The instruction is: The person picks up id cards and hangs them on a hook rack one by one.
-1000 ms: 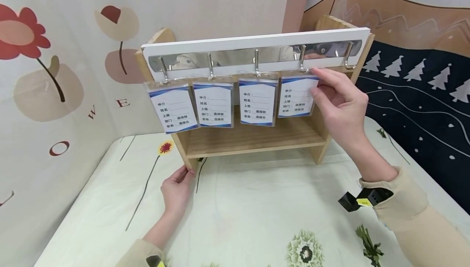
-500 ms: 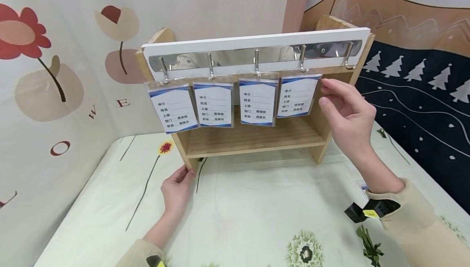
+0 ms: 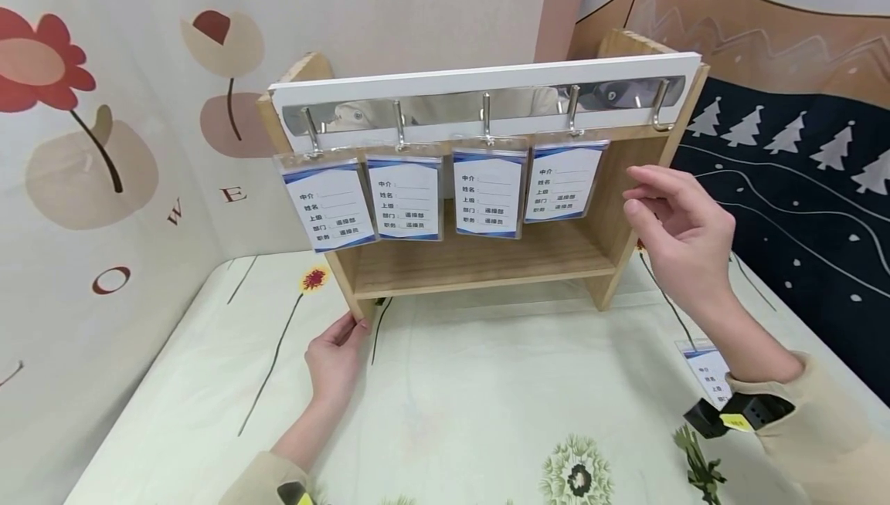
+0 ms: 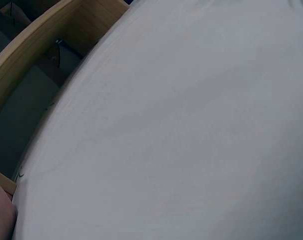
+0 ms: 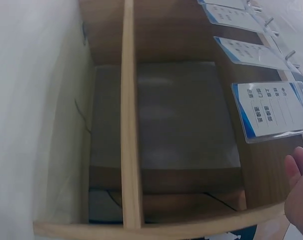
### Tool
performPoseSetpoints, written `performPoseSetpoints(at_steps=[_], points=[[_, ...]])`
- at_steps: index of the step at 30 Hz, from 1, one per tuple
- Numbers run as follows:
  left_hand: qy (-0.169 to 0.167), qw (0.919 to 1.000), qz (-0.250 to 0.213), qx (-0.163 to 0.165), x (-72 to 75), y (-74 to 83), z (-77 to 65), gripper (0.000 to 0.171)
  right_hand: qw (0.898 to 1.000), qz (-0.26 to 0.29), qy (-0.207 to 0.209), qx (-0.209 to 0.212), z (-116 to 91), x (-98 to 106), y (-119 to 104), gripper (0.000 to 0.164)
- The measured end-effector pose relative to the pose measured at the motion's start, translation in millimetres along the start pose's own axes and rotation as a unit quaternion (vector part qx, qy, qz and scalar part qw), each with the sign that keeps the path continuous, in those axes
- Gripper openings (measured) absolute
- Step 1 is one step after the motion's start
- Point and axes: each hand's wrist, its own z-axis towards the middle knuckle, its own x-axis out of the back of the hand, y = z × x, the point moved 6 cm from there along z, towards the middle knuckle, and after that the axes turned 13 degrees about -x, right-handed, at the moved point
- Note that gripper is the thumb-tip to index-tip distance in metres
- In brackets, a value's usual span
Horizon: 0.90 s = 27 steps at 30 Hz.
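Several clear-sleeved name badges hang in a row from metal hooks on the white rail [image 3: 417,76] of a wooden rack [image 3: 480,262]. The rightmost hook [image 3: 660,107] bears no badge. My right hand [image 3: 684,235], fingers loosely bent with nothing in them, hovers just right of the rightmost hanging badge [image 3: 566,181]. In the right wrist view that same badge [image 5: 271,111] hangs near my fingertips [image 5: 292,170]. Low on the left, my left hand [image 3: 337,358] pinches the bottom of the rack's left leg [image 3: 363,310]. Only a sliver of that hand [image 4: 0,212] shows in the left wrist view.
One more badge [image 3: 708,374] lies on the flower-printed cloth [image 3: 452,381], partly hidden by my right forearm. Printed curtains stand behind the rack and on both sides. The rack has a wooden shelf board [image 3: 480,258] below the badges.
My right hand has let go of the rightmost hanging badge and drawn off to the right and slightly down. The badge on the cloth has come into sight. The left hand has stayed put.
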Motion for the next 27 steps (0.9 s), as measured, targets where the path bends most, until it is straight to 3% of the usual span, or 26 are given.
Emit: performPoseSetpoints(at_steps=[13,21,27], points=[[-0.003,1.0000,0.000,0.002,-0.3,0.7,0.0,0.035,0.998,-0.043,-0.011,-0.034,-16.0,20.1,10.8,0.037],[-0.001,1.0000,0.001,0.001,-0.5,1.3,-0.6,0.035,0.994,-0.058,-0.008,-0.088,-29.6,36.0,25.5,0.036],[0.003,0.9999,0.009,-0.009,0.0,2.0,-0.4,0.034,0.991,-0.037,-0.025,-0.124,-41.5,47.1,41.3,0.036]])
